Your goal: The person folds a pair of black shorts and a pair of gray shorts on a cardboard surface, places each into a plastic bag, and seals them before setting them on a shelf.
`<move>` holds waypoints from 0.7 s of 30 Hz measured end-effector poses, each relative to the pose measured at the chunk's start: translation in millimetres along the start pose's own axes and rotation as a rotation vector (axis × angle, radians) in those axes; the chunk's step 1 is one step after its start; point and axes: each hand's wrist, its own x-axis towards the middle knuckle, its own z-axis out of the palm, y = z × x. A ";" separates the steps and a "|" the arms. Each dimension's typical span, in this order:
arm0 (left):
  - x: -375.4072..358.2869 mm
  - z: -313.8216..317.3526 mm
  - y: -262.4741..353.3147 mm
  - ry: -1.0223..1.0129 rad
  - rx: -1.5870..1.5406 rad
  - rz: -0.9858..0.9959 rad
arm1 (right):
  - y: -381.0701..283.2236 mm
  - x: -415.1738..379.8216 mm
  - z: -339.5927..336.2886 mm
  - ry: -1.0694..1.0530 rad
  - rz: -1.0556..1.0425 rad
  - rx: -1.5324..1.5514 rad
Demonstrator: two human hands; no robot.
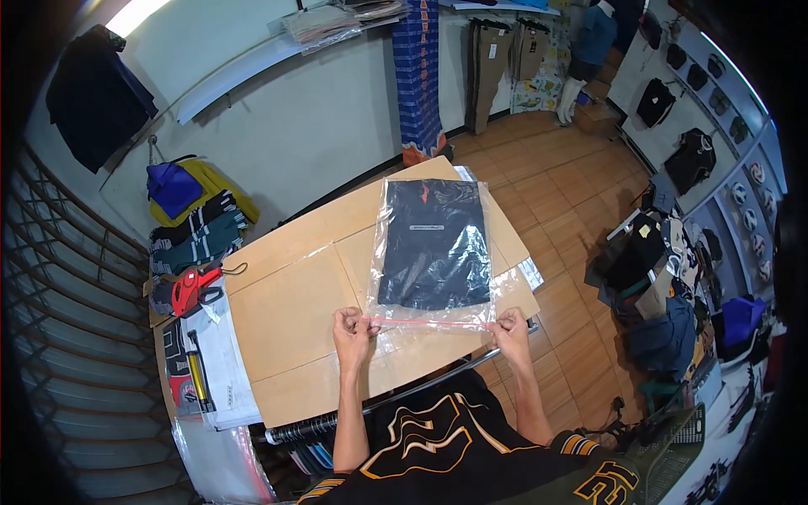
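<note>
A clear plastic bag [377, 278] with a dark folded garment [433, 252] inside lies flat on the cardboard-topped table. A pink-red strip [429, 323] runs across the bag's near edge. My left hand [352, 330] pinches the near left corner of the bag, at one end of the strip. At the other end, my right hand [510, 330] pinches the near right corner. Between the two hands the edge is stretched fairly straight.
Left of the cardboard sheet [286, 295] lie a red tape dispenser [195, 290], a yellow-and-black tool [197, 370] and stacked clear bags [215, 463]. Folded clothes [198, 236] are piled behind them. Clothes racks [665, 278] stand right, across the tiled floor [564, 202].
</note>
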 end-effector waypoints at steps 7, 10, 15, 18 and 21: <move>0.4 3.1 5.7 -0.064 0.104 -0.011 | 0.6 2.3 7.4 -0.013 0.020 0.008; -1.5 4.7 8.1 -0.074 0.103 0.010 | -3.7 0.7 9.2 0.001 0.036 0.018; 2.9 -0.2 0.4 -0.092 0.080 0.012 | -0.5 2.2 9.3 -0.001 0.018 0.018; 3.8 -1.0 0.8 -0.097 0.081 -0.001 | -1.9 1.9 11.0 -0.012 0.021 -0.020; 2.8 0.8 2.8 -0.114 0.108 -0.013 | 0.9 2.0 16.0 -0.013 0.006 -0.049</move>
